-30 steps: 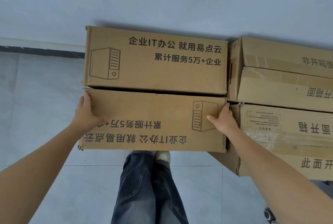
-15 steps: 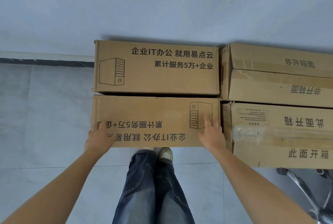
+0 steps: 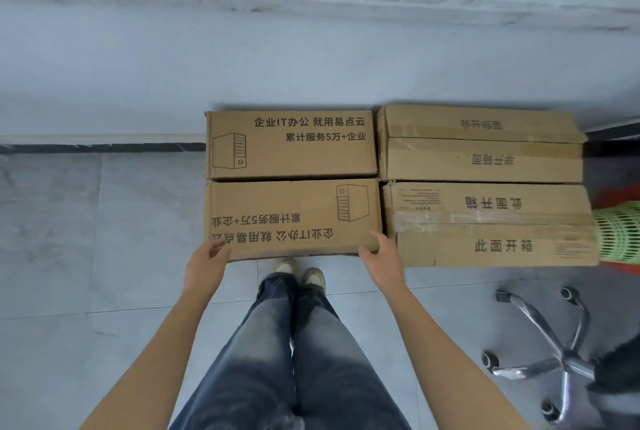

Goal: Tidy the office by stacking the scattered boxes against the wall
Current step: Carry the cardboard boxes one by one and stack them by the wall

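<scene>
Near box [image 3: 292,218] now sits snug against the far box [image 3: 291,145] by the wall [image 3: 242,59], our left hand [image 3: 207,258] and right hand [image 3: 380,255] curl round its near corners instead of its sides, so we reckon it's placed.

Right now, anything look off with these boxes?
Two things. The front-left brown cardboard box has its print upside down versus the matching box behind it. The front-right taped cardboard box has wrinkled, peeling tape across it.
</scene>
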Available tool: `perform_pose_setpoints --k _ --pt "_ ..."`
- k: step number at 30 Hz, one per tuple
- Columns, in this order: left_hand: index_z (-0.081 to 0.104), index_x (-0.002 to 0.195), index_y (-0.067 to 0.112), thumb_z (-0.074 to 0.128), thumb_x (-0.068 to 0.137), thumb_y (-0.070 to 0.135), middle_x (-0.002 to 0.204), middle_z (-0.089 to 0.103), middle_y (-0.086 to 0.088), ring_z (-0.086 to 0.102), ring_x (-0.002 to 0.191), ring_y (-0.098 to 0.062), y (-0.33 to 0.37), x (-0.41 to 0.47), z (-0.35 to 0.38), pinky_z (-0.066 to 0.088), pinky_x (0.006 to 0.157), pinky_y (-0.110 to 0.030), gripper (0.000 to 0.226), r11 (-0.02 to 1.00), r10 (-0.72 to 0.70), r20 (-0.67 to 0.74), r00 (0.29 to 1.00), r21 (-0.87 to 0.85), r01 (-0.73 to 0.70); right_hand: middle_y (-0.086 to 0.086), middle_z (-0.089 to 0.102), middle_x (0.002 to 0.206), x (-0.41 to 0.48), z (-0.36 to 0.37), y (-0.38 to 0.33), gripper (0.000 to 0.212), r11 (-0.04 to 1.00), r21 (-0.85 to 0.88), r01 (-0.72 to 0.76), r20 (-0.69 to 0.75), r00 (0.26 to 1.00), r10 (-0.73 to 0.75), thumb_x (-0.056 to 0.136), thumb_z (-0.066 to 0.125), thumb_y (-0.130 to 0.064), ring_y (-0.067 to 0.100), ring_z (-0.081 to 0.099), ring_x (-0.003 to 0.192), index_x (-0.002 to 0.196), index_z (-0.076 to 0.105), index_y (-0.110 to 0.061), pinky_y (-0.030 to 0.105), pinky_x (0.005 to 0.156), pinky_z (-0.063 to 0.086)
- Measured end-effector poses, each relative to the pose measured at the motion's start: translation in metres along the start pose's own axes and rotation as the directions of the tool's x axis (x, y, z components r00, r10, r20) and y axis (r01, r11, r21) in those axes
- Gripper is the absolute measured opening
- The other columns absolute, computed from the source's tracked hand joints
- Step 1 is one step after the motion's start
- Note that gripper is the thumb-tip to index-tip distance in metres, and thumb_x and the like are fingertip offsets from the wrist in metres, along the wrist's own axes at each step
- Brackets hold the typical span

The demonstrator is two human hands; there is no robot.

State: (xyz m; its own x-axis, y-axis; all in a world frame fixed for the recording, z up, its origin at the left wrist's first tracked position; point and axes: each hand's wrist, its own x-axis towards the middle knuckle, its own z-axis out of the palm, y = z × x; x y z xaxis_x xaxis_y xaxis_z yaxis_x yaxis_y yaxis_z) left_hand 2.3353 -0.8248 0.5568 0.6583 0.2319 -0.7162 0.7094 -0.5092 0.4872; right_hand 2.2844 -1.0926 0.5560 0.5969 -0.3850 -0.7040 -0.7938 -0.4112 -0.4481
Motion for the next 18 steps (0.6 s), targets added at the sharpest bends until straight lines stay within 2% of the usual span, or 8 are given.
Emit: perform_pose_setpoints --k 3,5,8,10,11,12,15,18 --pt "0.058 0.12 0.003 0.049 0.094 0.014 0.119 0.061 -0.014 0.055 0.109 -0.028 0.014 -0.025 -0.001 0.041 0.093 -0.036 0.03 0.996 0.086 0.008 0.996 -0.041 -0.085 0.009 0.043 0.14 -0.033 -0.01 -0.007 0.044 0.997 0.062 0.051 -0.008 0.999 -0.05 0.094 0.051 -0.017 0.021 0.04 0.13 0.136 0.042 -0.007 0.028 0.104 0.033" --pt "0.059 0.117 0.004 0.05 0.094 0.016 0.116 0.062 -0.013 0.056 0.105 -0.025 0.022 -0.04 0.005 0.041 0.09 -0.033 0.028 0.991 0.132 0.09 0.987 -0.011 -0.131 0.007 0.048 0.136 -0.054 -0.015 -0.01 0.041 0.994 0.083 0.069 -0.022 0.998 -0.067 0.094 0.051 -0.019 0.02 0.044 0.126 0.133 0.046 -0.008 0.028 0.101 0.035" --pt "0.061 0.115 0.005 0.05 0.094 0.018 0.108 0.063 -0.009 0.057 0.094 -0.02 0.04 -0.047 0.006 0.041 0.082 -0.029 0.027 0.954 0.236 0.276 0.932 0.117 -0.276 0.008 0.053 0.131 -0.083 -0.021 -0.012 0.038 0.992 0.122 0.044 -0.088 0.996 -0.033 0.093 0.052 -0.02 0.02 0.049 0.12 0.13 0.049 -0.008 0.028 0.098 0.038" --pt "0.061 0.113 0.005 0.049 0.094 0.018 0.097 0.062 -0.006 0.055 0.08 -0.017 0.066 -0.042 -0.004 0.042 0.073 -0.027 0.026 0.919 0.321 0.298 0.899 0.133 -0.372 0.009 0.055 0.128 -0.097 -0.024 -0.014 0.037 0.982 0.19 0.017 -0.153 0.988 0.012 0.093 0.052 -0.019 0.02 0.051 0.117 0.129 0.051 -0.007 0.029 0.096 0.04" --pt "0.061 0.114 0.005 0.048 0.095 0.018 0.096 0.061 -0.005 0.054 0.08 -0.017 0.08 -0.04 -0.012 0.042 0.07 -0.027 0.026 0.902 0.366 0.297 0.882 0.121 -0.415 0.01 0.056 0.126 -0.106 -0.025 -0.017 0.037 0.973 0.232 0.014 -0.205 0.978 0.034 0.093 0.052 -0.018 0.021 0.052 0.115 0.128 0.051 -0.006 0.028 0.093 0.04" --pt "0.06 0.114 0.006 0.048 0.095 0.019 0.098 0.061 -0.005 0.055 0.085 -0.018 0.093 -0.037 -0.022 0.043 0.072 -0.027 0.026 0.885 0.404 0.302 0.863 0.108 -0.452 0.01 0.057 0.125 -0.116 -0.024 -0.02 0.037 0.96 0.279 0.016 -0.261 0.963 0.06 0.093 0.052 -0.017 0.02 0.052 0.111 0.128 0.051 -0.004 0.027 0.091 0.04" --pt "0.061 0.11 0.009 0.048 0.094 0.02 0.11 0.063 -0.007 0.056 0.104 -0.023 0.118 -0.033 -0.052 0.043 0.091 -0.035 0.022 0.825 0.508 0.354 0.785 0.062 -0.562 0.008 0.058 0.121 -0.144 -0.01 -0.03 0.036 0.892 0.45 0.051 -0.43 0.888 0.166 0.093 0.053 -0.017 0.014 0.05 0.101 0.127 0.053 -0.004 0.024 0.086 0.038" --pt "0.061 0.103 0.013 0.046 0.095 0.019 0.106 0.063 -0.005 0.057 0.102 -0.022 0.12 -0.037 -0.073 0.042 0.09 -0.034 0.018 0.774 0.557 0.438 0.705 0.032 -0.632 0.001 0.056 0.111 -0.174 0.021 -0.039 0.035 0.827 0.554 0.097 -0.523 0.813 0.256 0.093 0.054 -0.018 0.011 0.049 0.1 0.125 0.054 -0.007 0.023 0.085 0.037"
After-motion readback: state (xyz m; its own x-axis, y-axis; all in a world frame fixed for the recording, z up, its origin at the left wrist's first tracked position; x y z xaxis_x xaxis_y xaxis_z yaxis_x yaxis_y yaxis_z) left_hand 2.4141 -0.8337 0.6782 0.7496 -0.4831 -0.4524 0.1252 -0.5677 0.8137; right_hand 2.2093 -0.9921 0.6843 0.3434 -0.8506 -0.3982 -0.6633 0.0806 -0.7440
